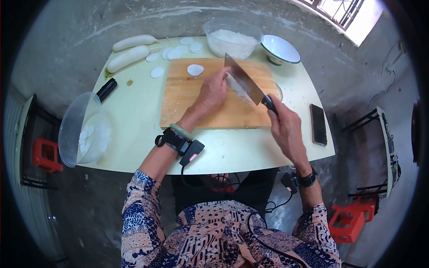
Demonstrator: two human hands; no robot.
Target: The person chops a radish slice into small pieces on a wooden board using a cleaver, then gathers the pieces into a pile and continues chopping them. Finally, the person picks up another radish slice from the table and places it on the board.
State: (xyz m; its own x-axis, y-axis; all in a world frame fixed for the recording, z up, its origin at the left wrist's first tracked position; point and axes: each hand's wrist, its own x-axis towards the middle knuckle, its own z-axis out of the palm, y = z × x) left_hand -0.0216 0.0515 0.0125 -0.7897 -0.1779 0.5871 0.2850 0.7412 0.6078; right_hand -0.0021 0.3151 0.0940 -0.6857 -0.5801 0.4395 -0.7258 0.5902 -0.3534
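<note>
A broad-bladed knife (245, 80) is in my right hand (286, 125), whose fingers wrap round its black handle. The blade slants over the right part of a wooden cutting board (183, 98). Beside the blade's far end is my left hand (214, 89), its fingers bent together near the metal; what they press on, if anything, is hidden. Shredded white radish (237, 87) lies along the blade's left side. One round white slice (195, 69) rests on the board's upper left part.
Behind the board stand a clear bowl of white shreds (232, 42) and an enamel bowl (281, 49). Whole white radishes (129, 58) and loose slices (175, 52) lie at the back left. A clear bowl (71, 134) overlaps the left edge; a phone (318, 125) lies right.
</note>
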